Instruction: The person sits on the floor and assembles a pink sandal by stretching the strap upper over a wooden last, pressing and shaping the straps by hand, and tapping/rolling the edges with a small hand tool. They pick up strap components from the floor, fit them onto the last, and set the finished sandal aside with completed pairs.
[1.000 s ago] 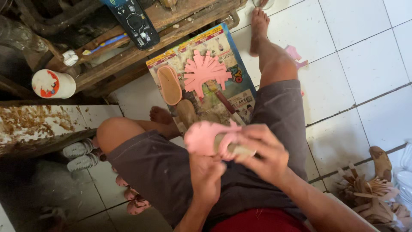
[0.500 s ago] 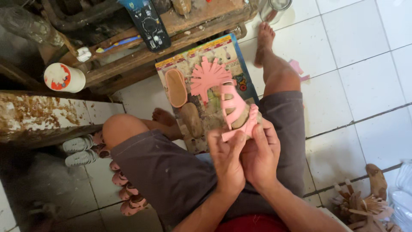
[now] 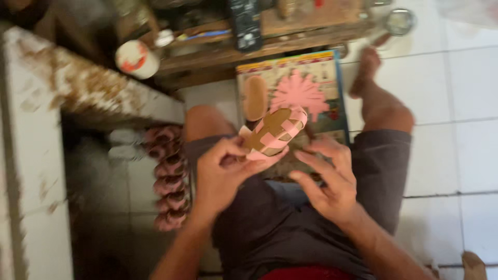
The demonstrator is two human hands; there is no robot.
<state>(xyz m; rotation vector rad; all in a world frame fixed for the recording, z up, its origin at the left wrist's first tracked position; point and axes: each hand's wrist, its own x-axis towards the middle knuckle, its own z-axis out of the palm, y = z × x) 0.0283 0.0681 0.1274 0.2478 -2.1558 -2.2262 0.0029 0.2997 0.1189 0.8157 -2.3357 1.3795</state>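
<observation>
The person sits low on the white tiled floor (image 3: pixel 456 129), knees spread, so that the work rests over the lap; the left hand (image 3: pixel 223 173) is clamped on the heel end of a small pink sandal (image 3: pixel 272 134), thumb and fingers pinching it and tilting its brown underside up toward the eyes, which looks like a way of checking how the pink straps fold across the sole; the right hand (image 3: pixel 329 179) hangs just beside it, fingers spread apart and holding nothing, the fingertips near the sandal's edge but not clearly touching it.

Ahead of the knees lies a flat printed board (image 3: pixel 332 72), rectangular, with a yellow and red band along its far edge and blue down its side; it seems to serve as a work mat, for on it rest a fanned bunch of pink strap pieces (image 3: pixel 300 93) and a tan insole (image 3: pixel 255 97), both within easy reach; its printing is too blurred to make out.

Beyond it runs a low wooden bench (image 3: pixel 218 57) crowded with tools; on it lies a white round tub with a red label (image 3: pixel 136 58) and a dark flat device (image 3: pixel 245 23). To the left, under a stained white ledge (image 3: pixel 78 88), a column of finished pink sandals (image 3: pixel 168 179) is stacked, out of the way of the hands.
</observation>
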